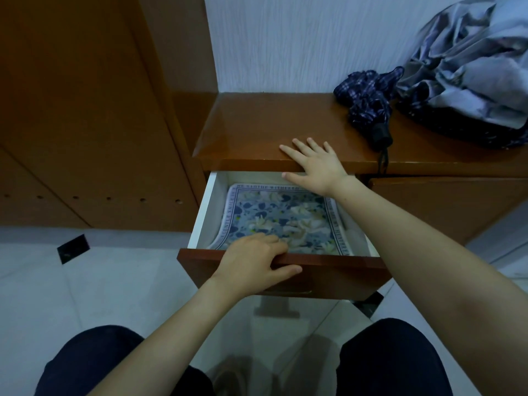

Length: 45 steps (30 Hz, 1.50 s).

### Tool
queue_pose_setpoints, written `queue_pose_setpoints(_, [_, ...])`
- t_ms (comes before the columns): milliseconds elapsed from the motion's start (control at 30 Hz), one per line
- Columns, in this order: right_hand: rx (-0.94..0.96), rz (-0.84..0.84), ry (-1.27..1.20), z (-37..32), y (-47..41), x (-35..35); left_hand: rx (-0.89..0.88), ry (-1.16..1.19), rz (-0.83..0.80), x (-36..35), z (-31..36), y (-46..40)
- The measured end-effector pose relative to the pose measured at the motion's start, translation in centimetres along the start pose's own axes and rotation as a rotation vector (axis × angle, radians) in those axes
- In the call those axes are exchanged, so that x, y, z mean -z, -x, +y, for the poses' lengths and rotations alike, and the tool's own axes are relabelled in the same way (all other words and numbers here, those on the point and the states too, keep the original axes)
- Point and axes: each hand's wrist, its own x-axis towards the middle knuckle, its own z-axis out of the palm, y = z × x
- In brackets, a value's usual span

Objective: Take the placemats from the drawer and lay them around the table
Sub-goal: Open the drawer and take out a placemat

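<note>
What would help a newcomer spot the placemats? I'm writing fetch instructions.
Find the brown cabinet top carrying folded umbrellas; the open drawer sits just below it. Inside lie the placemats, the only patterned thing there: blue floral with a lettered border.

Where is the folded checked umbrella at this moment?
In the head view, the checked umbrella lies on the brown cabinet top, at the upper right, beside the grey bundle of fabric and beyond the right hand.
</note>
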Motion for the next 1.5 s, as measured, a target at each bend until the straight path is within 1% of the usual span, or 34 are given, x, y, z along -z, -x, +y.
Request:
queue_pose_setpoints(300, [-0.002,0.001,0.02,-0.1,0.0,-0.2,0.028,-0.021,-0.008,0.1,1.0,1.7])
queue_pose_setpoints(967, [-0.008,0.001,0.016,-0.2,0.1,-0.1,0.011,0.014,-0.016,0.2,2.9,5.1])
queue_pose_setpoints(1067, [-0.007,-0.008,0.02,-0.2,0.0,-0.1,0.021,0.079,-0.098,0.5,2.6,4.9])
queue_pose_setpoints(1167, [-0.006,-0.043,-0.003,-0.3,0.1,0.3,0.059,0.201,-0.249,1.8,2.0,3.3])
queue_pose_setpoints(1233, [0.016,-0.003,-0.073,-0.8,0.6,0.9,0.086,0.24,-0.326,2.6,1.3,1.8])
queue_pose_setpoints(1333, [0.124,0.125,-0.154,-2.6,2.9,1.2,0.081,0.24,-0.321,2.8,-0.4,-0.8])
queue_pose_setpoints(1400, [0.175,0.174,-0.214,-3.4,4.8,0.8,0.082,0.26,-0.347,2.3,-1.4,-2.5])
queue_pose_setpoints(1433, [0.159,0.172,-0.267,-3.4,5.7,0.4,0.078,0.27,-0.363,1.9,-1.8,-3.4])
queue_pose_setpoints(1500, [0.058,0.116,-0.366,-3.2,7.5,-0.1,0.08,0.281,-0.388,1.2,-2.4,-4.8])
